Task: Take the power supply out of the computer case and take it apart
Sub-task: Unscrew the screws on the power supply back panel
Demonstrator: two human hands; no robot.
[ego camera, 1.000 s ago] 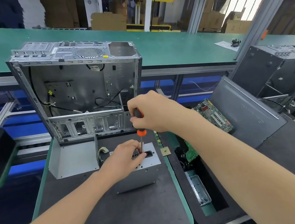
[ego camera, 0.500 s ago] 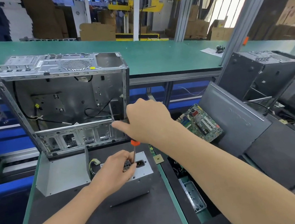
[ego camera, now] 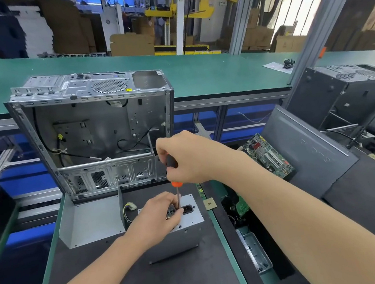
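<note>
The grey power supply lies on the black mat in front of the open, emptied computer case, its socket face turned up. My right hand grips the black and orange handle of a screwdriver, held upright with its shaft running down to the supply's top face. My left hand rests on that face and pinches the shaft near its tip, hiding the tip and the screw. A bent grey cover panel stands to the left of the supply, with a yellow-wired connector beside it.
A small square chip lies at the mat's right edge. To the right sit a green circuit board, a grey side panel and another dark case. A clear plastic tray lies in the gap at lower right.
The view has shifted while both hands stayed at the power supply. My right hand has turned around the screwdriver handle, whose black grip now shows; the left hand still steadies the shaft.
</note>
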